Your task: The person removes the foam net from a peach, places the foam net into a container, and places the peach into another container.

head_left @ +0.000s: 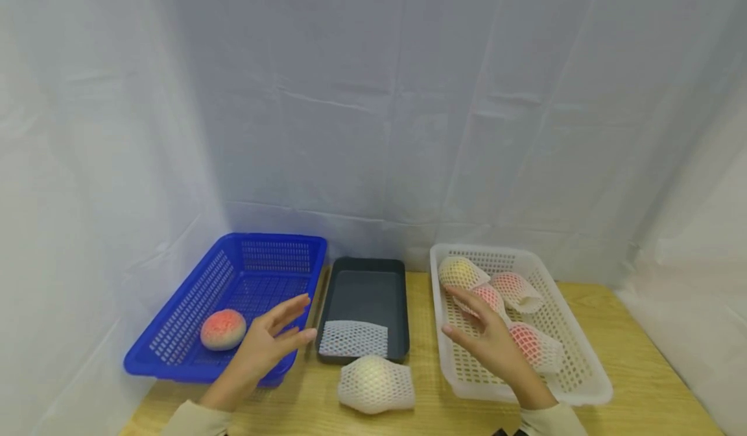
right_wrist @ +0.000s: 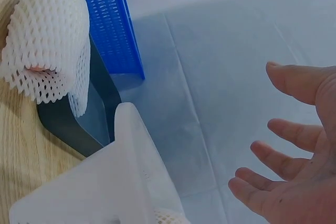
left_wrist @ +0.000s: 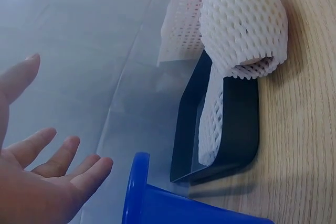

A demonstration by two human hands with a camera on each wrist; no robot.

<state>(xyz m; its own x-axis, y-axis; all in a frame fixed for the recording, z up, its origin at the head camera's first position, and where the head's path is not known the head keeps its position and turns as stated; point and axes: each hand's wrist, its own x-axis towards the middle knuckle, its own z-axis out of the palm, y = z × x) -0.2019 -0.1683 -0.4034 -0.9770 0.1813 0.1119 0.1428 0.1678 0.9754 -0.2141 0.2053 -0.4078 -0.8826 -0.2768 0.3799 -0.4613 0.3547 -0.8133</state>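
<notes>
Both hands are raised with nothing in them. My left hand (head_left: 265, 345) is over the near right side of the blue basket (head_left: 169, 372), its fingers spread and relaxed. Above the left part of the white basket (head_left: 583, 394) is my right hand (head_left: 490, 342), fingers loosely extended. Between the hands, on the table, lies a peach in a white foam net (head_left: 373, 384), in front of the dark tray (head_left: 364, 293). An unfilled foam net (head_left: 353, 339) lies flat at the tray's near end. One bare peach (head_left: 224, 329) sits in the blue basket.
Several netted fruits, among them a yellowish one (head_left: 458, 271) and a red one (head_left: 528, 344), lie in the white basket. The wooden table (head_left: 636, 345) is enclosed by pale sheeting (head_left: 373, 111) at the back and sides.
</notes>
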